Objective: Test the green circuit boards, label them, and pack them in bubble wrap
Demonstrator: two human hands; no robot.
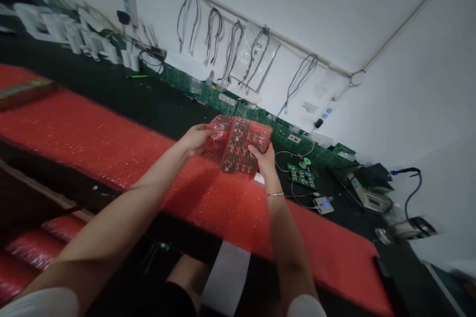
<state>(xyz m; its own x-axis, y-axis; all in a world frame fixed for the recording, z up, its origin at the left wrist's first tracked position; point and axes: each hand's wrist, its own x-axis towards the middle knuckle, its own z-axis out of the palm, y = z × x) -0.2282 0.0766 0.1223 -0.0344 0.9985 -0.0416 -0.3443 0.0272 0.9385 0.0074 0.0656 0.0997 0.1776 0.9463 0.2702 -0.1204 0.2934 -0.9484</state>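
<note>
Both my hands hold up a circuit board wrapped in red bubble wrap [243,144] above the bench. My left hand [195,139] grips the wrap's left flap, fingers curled round its edge. My right hand [263,159] pinches the lower right side of the wrapped board, and a thin bracelet sits on that wrist. A long sheet of red bubble wrap [111,148] lies spread across the dark bench under the board.
Green circuit boards [219,99] lean in a row along the back wall, under hanging cables [232,49]. A small green board with a solder reel [302,172], a small meter [324,204] and a soldering station [370,195] stand to the right. White boxes [74,34] sit far left.
</note>
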